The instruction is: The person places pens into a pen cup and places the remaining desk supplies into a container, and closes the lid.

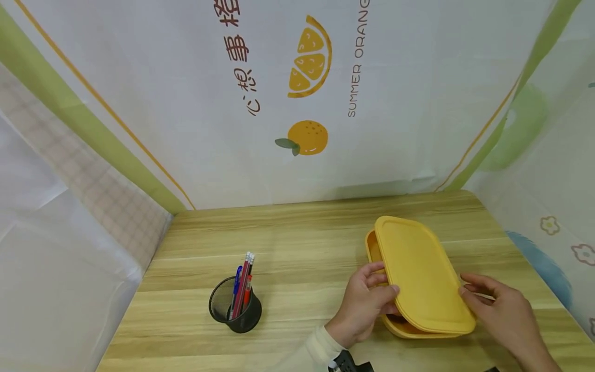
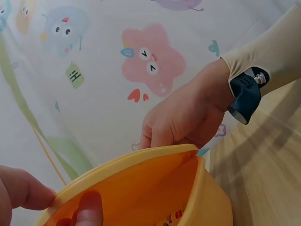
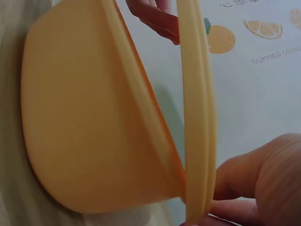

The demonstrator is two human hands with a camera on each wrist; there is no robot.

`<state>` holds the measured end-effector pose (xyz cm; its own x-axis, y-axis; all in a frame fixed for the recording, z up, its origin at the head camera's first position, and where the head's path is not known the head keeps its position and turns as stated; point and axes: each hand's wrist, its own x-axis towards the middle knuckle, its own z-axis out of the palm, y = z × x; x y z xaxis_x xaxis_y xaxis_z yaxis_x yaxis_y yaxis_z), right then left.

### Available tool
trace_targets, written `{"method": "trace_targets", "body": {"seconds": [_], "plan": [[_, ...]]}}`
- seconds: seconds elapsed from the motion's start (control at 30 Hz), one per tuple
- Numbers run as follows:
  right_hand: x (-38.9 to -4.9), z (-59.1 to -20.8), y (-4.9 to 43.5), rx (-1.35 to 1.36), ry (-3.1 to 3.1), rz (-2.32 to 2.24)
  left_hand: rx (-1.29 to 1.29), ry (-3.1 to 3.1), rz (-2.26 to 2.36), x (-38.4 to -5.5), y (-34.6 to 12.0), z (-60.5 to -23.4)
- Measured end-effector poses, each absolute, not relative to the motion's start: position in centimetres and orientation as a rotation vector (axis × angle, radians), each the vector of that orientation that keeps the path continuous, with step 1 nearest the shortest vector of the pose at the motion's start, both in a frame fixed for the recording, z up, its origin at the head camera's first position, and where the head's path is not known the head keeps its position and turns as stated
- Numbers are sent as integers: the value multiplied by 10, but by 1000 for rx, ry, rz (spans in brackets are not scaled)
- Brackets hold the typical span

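A yellow plastic lid [image 1: 423,274] lies tilted over a yellow box [image 3: 84,117], raised on its left side and low along the right. My left hand [image 1: 360,305] pinches the lid's left edge, thumb on top and fingers underneath in the gap. At the opposite edge, my right hand [image 1: 504,310] pinches the lid between thumb and fingers, close to the box rim. Through the gap, the left wrist view shows a small printed item [image 2: 171,217] inside the box; most of the interior is hidden by the lid.
A black mesh pen cup [image 1: 246,315] with several pens and pencils [image 1: 241,289] stands left on the wood-grain table [image 1: 302,243]. Printed white cloth [image 1: 395,129] hangs behind the table and along both sides.
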<state>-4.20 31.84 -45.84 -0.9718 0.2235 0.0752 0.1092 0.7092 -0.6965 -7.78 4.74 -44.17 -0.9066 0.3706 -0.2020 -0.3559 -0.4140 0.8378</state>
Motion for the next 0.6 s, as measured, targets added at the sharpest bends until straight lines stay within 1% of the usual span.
{"method": "trace_targets", "body": {"seconds": [0.2,0.47,0.6], "plan": [[-44,-464,317,-303,-2771,1152,54,1404,2314,-75,42,-447],[-42,-463,313,-306,-2739,1153,174,1804,2112,-74,23,-456],[-41,-462,310,-321,-2740,1168,215,1879,2077,-75,18,-460]]}}
